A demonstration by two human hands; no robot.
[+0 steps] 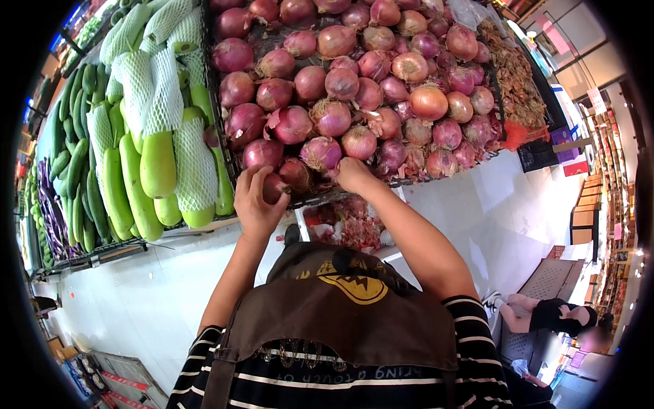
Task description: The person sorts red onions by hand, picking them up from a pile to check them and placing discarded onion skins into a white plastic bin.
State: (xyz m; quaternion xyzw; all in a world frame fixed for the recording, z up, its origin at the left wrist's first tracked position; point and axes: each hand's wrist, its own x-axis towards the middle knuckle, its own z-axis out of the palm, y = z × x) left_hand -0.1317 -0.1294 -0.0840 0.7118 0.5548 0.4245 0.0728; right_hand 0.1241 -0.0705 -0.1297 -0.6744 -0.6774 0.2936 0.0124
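Red onions [327,117] with dry, partly loose skins fill a black crate [301,202] in front of me. At its near left corner, my left hand [255,199] curls around a red onion [274,188], thumb and fingers on either side of it. My right hand [355,176] reaches over the crate's near edge, among the front onions, below a purple-red onion [321,153]. Its fingertips are mostly hidden, so what they touch does not show. Another onion [295,175] with stringy roots lies between the hands.
Pale green gourds [158,163] in white foam nets lie left of the crate, with cucumbers [76,168] and purple eggplants [51,214] beyond. Below the crate, a container holds onion skins [347,222]. Brown shallots or similar bulbs [511,76] lie right. A person [552,317] is at lower right.
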